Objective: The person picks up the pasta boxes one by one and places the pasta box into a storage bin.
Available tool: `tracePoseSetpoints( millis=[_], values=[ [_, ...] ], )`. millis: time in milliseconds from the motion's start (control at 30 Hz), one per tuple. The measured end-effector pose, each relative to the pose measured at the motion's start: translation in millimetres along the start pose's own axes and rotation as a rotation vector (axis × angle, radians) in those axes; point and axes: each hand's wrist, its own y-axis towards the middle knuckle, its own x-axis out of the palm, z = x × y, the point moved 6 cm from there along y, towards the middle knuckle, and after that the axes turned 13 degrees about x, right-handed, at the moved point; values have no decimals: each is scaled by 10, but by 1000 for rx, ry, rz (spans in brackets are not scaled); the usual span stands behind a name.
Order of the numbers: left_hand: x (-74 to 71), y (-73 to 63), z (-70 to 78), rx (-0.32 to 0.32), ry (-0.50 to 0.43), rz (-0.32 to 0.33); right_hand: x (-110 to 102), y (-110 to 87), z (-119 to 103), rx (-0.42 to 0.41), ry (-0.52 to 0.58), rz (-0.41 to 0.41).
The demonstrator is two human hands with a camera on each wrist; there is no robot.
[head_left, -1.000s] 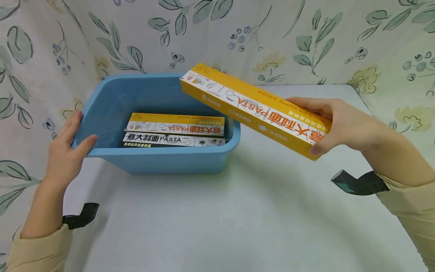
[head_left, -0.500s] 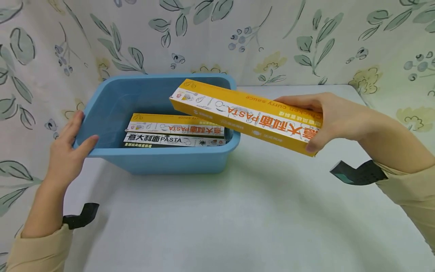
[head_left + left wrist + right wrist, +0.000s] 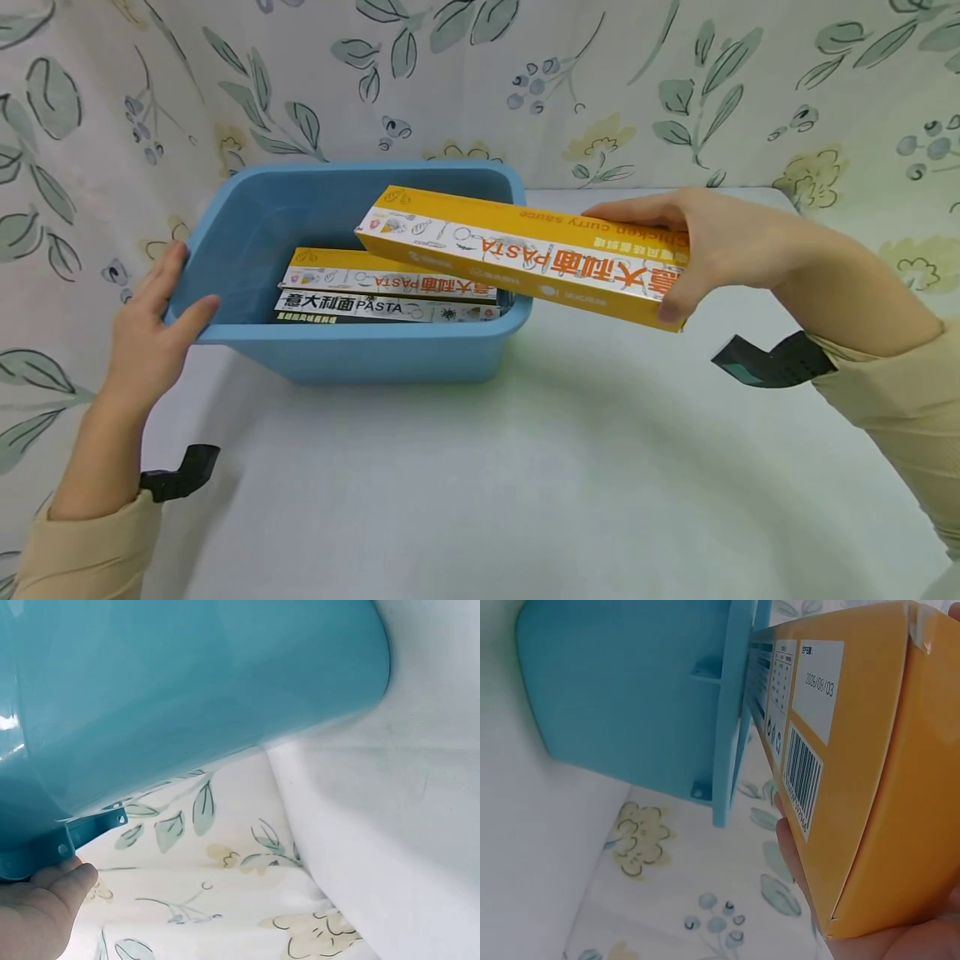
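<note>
My right hand (image 3: 731,242) grips the near end of a yellow and white pasta box (image 3: 525,254), thumb on the front edge and fingers over the back. The box slants up to the left, its far end above the right part of a blue plastic bin (image 3: 375,358). My left hand (image 3: 150,337) holds the bin's left rim, thumb on the front corner; in the left wrist view its fingers (image 3: 64,889) curl beneath the rim. Inside the bin lie a similar yellow pasta box (image 3: 330,267) and a black and white pasta box (image 3: 337,304). The right wrist view shows the held box's barcode side (image 3: 802,776).
The bin stands on a white table (image 3: 480,483). Behind it and along the left hangs a floral curtain (image 3: 465,92). Dark wrist mounts (image 3: 180,475) sit at both cuffs.
The right hand has moved left with the pasta box, bringing its far end lower and further over the bin; the box lies closer to level. The left hand stays on the rim.
</note>
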Motion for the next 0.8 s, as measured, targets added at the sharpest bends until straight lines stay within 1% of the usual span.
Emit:
tracePoseSetpoints(
  millis=[67,133,300,467,633,700,800],
  values=[
    [-4,4,1,0,3,0,-8,31,-49,3,-24,-7],
    [-5,3,-1,-2,8,-1,-6,65,-109,-10,-43,-16],
    [4,-6,-4,-4,20,-8,21,144,-243,-48,-55,-55],
    [0,-17,-5,2,9,-2,56,229,-353,-56,-59,-80],
    [2,-20,-12,0,10,-3,83,286,-412,-33,-32,-79],
    [3,-16,-10,-1,18,-5,86,304,-423,-20,-19,-68],
    [3,-11,-8,-1,22,-7,96,341,-443,-8,-29,-49]
  ],
)
